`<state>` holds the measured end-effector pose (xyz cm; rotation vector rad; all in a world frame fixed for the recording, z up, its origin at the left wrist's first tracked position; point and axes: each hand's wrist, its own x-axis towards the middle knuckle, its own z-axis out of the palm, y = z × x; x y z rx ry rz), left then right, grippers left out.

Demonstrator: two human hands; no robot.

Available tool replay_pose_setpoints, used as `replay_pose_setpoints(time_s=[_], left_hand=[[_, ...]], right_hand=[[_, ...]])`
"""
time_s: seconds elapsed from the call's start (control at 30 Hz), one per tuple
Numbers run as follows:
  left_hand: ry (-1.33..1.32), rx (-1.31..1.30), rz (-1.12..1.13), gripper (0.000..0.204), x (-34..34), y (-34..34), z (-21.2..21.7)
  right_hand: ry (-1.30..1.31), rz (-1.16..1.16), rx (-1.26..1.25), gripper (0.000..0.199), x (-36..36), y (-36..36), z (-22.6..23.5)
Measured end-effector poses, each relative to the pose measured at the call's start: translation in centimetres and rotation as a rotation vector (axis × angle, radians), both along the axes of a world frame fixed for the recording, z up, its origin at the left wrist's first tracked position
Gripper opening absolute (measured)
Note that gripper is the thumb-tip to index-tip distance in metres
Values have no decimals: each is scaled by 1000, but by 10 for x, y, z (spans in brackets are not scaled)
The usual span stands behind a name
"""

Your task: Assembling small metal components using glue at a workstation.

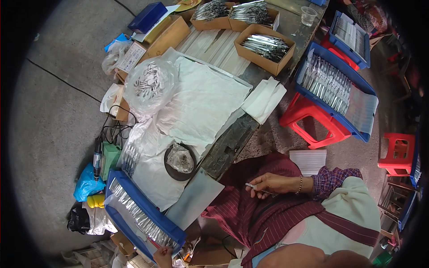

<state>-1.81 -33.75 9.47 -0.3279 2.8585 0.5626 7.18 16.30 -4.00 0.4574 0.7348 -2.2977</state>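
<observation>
My right hand is over the maroon apron on my lap, with its fingers closed around a slim silver metal piece. The piece's light tip sticks out past the fingertips, and its exact kind is too small to tell. At the lower edge, my left hand is partly cut off. Its fingers are drawn together at the near end of a blue tray, which holds a row of thin silver metal tools. A thin red strip shows beside those fingers; what they grip is unclear.
A dark round dish and a plastic bag of small metal parts rest on the white-covered table. Cardboard boxes of metal tools stand at the back. Right, a blue tray sits on a red stool. A corded handpiece is left.
</observation>
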Motion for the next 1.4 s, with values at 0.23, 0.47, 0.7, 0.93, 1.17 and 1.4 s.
replay_pose_setpoints(time_s=[0.23, 0.47, 0.7, 0.93, 1.17, 1.4], left_hand=[[-44, -26, -10, 15, 3, 9, 8], [-116, 55, -87, 23, -3, 16, 14], [-233, 7, -81, 24, 6, 33, 30], [-98, 86, -198, 21, 12, 41, 46], [102, 47, -157, 18, 11, 48, 40], [292, 306, 87, 15, 18, 40, 51]], right_hand=[[-23, 60, 123, 28, -13, -1, 12], [-26, 44, 119, 28, -9, 1, 4], [-38, 24, 172, 26, -11, -7, 10], [-49, 47, 200, 29, -13, -10, 5], [-46, 31, 215, 35, -14, -16, 10], [9, 55, 162, 36, -14, -12, 7]])
